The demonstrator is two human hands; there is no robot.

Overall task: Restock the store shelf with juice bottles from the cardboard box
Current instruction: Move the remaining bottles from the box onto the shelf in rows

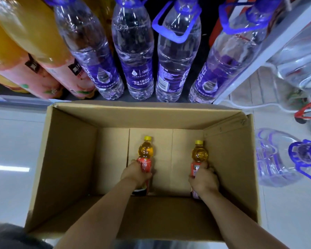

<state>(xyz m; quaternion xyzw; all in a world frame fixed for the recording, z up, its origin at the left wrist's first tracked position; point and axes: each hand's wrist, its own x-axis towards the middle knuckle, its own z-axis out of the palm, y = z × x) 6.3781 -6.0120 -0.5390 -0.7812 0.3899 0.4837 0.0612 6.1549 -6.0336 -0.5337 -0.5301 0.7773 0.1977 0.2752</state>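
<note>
An open cardboard box (68,159) stands on the floor below me. Two juice bottles with yellow caps, amber liquid and red labels lie on its bottom, caps pointing toward the shelf. My left hand (136,174) is wrapped around the label of the left juice bottle (145,150). My right hand (204,179) grips the label of the right juice bottle (199,155), which lies close to the box's right wall. Both forearms reach down into the box.
The bottom shelf (248,69) just beyond the box holds several large water bottles (135,51) with purple labels and blue handles, and big orange juice bottles (31,51) at the left. More large water jugs (276,159) stand on the tiled floor at the right.
</note>
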